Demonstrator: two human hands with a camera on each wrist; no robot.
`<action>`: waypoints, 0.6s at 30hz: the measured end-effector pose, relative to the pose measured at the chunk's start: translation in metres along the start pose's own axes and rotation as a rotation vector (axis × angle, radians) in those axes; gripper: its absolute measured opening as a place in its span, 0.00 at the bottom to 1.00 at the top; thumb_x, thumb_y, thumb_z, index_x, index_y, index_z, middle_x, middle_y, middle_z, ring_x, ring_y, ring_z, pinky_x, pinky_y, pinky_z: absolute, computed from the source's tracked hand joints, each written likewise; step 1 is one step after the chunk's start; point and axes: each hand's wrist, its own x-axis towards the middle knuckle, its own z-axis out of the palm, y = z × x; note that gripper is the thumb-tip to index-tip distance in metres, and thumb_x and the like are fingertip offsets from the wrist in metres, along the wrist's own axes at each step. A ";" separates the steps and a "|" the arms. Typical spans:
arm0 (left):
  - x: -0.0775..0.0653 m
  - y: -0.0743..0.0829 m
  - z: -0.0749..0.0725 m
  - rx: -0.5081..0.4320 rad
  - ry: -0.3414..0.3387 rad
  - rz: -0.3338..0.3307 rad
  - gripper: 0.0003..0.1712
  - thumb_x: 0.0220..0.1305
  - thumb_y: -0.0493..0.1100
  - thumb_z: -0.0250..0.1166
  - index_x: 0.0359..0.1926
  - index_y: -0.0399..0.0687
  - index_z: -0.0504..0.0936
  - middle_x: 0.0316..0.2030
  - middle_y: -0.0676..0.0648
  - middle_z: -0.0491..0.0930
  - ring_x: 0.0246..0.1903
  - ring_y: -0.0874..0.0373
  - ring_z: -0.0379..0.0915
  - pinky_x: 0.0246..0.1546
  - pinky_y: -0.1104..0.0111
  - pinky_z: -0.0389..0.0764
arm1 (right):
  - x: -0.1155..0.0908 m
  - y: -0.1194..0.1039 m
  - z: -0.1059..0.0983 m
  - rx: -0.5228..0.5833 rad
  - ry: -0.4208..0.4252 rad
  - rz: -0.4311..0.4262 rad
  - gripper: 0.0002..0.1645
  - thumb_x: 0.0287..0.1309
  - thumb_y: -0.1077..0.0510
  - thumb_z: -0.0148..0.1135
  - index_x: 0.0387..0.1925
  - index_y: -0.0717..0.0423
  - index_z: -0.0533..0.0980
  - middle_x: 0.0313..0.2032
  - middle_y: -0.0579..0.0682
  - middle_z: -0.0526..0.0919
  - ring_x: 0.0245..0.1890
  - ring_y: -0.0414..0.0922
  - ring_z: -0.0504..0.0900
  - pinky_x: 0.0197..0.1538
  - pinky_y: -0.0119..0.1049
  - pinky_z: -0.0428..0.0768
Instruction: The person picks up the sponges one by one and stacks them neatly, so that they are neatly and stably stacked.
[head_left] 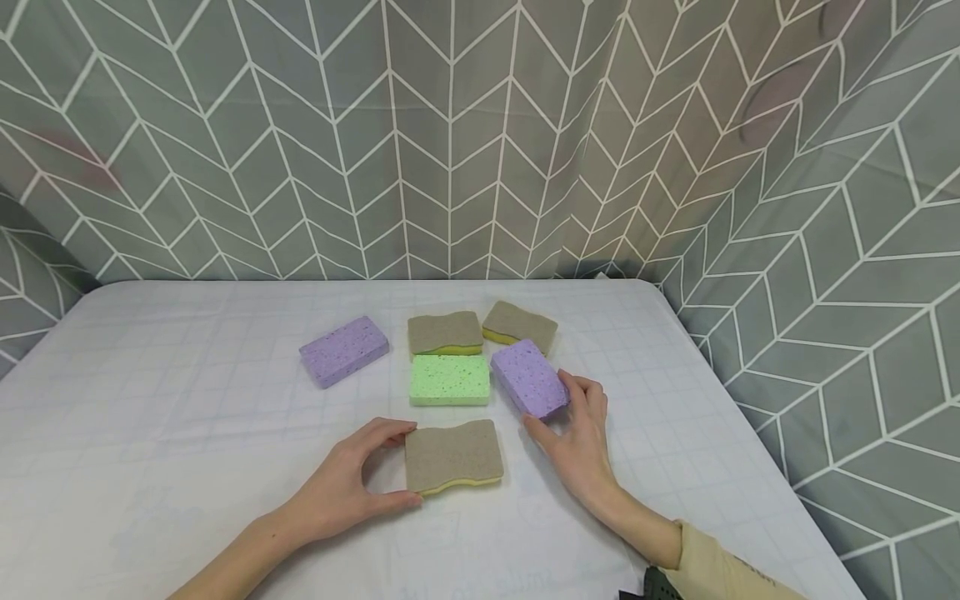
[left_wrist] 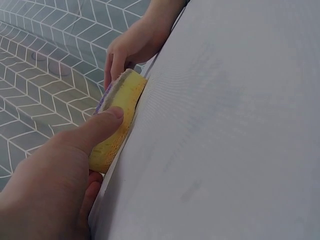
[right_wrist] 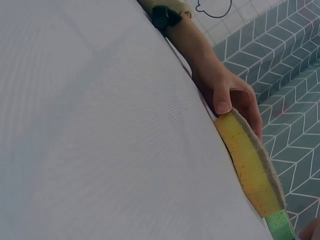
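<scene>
My left hand (head_left: 341, 479) holds the left end of a scrub sponge (head_left: 453, 454), beige on top and yellow below, which lies on the table nearest me. In the left wrist view the thumb presses the yellow side of that scrub sponge (left_wrist: 120, 132). To the right, my right hand (head_left: 581, 437) grips a purple sponge (head_left: 528, 379) by its near right end, thumb on one side and fingers on the other. The purple sponge is tilted, close beside a light green sponge (head_left: 450, 381). Only a fingertip of the right hand (right_wrist: 311, 231) shows in the right wrist view.
Behind the green sponge lies a beige-topped scrub sponge (head_left: 445, 332), with another scrub sponge (head_left: 521, 323) angled to its right. A second purple sponge (head_left: 345, 351) lies apart at the left. A white cloth covers the table (head_left: 187, 400); a patterned curtain (head_left: 420, 142) hangs behind it.
</scene>
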 end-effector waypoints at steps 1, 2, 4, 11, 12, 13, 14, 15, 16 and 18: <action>0.000 0.000 0.000 0.003 -0.001 -0.003 0.45 0.44 0.58 0.81 0.62 0.50 0.75 0.54 0.62 0.77 0.52 0.65 0.76 0.59 0.77 0.74 | 0.000 0.000 0.000 0.003 0.002 -0.004 0.48 0.50 0.60 0.76 0.70 0.64 0.63 0.62 0.57 0.62 0.67 0.51 0.59 0.69 0.46 0.64; 0.000 0.000 0.000 0.004 -0.001 -0.004 0.45 0.44 0.58 0.81 0.62 0.49 0.75 0.54 0.62 0.77 0.52 0.65 0.76 0.59 0.77 0.74 | 0.000 0.000 0.000 0.009 0.003 -0.009 0.48 0.50 0.60 0.76 0.70 0.64 0.63 0.62 0.56 0.62 0.67 0.51 0.59 0.69 0.46 0.63; 0.000 -0.001 0.000 0.005 -0.002 -0.006 0.46 0.44 0.58 0.81 0.63 0.48 0.75 0.54 0.62 0.77 0.52 0.65 0.76 0.59 0.76 0.74 | -0.001 0.000 0.000 0.022 0.005 -0.024 0.48 0.50 0.61 0.76 0.70 0.63 0.63 0.62 0.56 0.62 0.68 0.51 0.59 0.70 0.46 0.63; 0.000 -0.001 0.001 0.005 -0.002 -0.005 0.44 0.44 0.59 0.81 0.62 0.53 0.75 0.54 0.63 0.77 0.52 0.66 0.76 0.59 0.75 0.75 | -0.003 0.001 0.000 0.083 -0.012 -0.066 0.49 0.49 0.61 0.76 0.71 0.60 0.63 0.63 0.55 0.62 0.67 0.49 0.60 0.70 0.46 0.61; 0.000 -0.001 0.001 0.005 -0.002 -0.006 0.44 0.44 0.59 0.81 0.62 0.54 0.75 0.54 0.63 0.77 0.52 0.66 0.76 0.59 0.75 0.75 | -0.003 0.001 0.000 0.088 -0.018 -0.070 0.48 0.50 0.61 0.76 0.71 0.59 0.63 0.63 0.54 0.62 0.67 0.49 0.60 0.69 0.46 0.61; 0.000 -0.001 0.001 0.005 -0.002 -0.007 0.44 0.44 0.59 0.81 0.62 0.54 0.75 0.54 0.63 0.77 0.52 0.66 0.76 0.59 0.75 0.75 | -0.003 0.002 0.000 0.096 -0.025 -0.076 0.48 0.50 0.61 0.75 0.71 0.59 0.63 0.63 0.54 0.62 0.67 0.48 0.60 0.69 0.46 0.61; 0.000 -0.001 0.000 0.005 -0.002 -0.008 0.44 0.44 0.59 0.81 0.62 0.54 0.75 0.54 0.63 0.77 0.52 0.66 0.76 0.59 0.75 0.75 | -0.004 0.002 0.000 0.106 -0.032 -0.082 0.48 0.51 0.60 0.75 0.71 0.58 0.63 0.63 0.53 0.62 0.66 0.48 0.61 0.69 0.46 0.61; 0.000 -0.001 0.000 0.005 -0.002 -0.010 0.44 0.44 0.59 0.81 0.62 0.54 0.75 0.54 0.63 0.77 0.52 0.66 0.76 0.59 0.75 0.75 | -0.004 0.002 0.000 0.114 -0.039 -0.088 0.47 0.52 0.59 0.74 0.71 0.57 0.63 0.63 0.53 0.62 0.66 0.48 0.61 0.69 0.47 0.60; 0.000 -0.001 0.000 0.005 -0.003 -0.011 0.44 0.44 0.59 0.81 0.62 0.54 0.75 0.54 0.63 0.77 0.52 0.66 0.76 0.59 0.75 0.75 | -0.004 0.003 0.000 0.124 -0.045 -0.096 0.47 0.52 0.59 0.74 0.71 0.57 0.63 0.63 0.53 0.63 0.66 0.48 0.61 0.69 0.47 0.60; 0.000 -0.001 0.000 0.005 -0.006 -0.015 0.44 0.44 0.60 0.81 0.62 0.54 0.75 0.54 0.64 0.77 0.52 0.66 0.76 0.59 0.75 0.75 | -0.005 0.003 0.000 0.142 -0.056 -0.115 0.46 0.52 0.58 0.74 0.71 0.56 0.64 0.63 0.52 0.63 0.65 0.47 0.61 0.69 0.49 0.60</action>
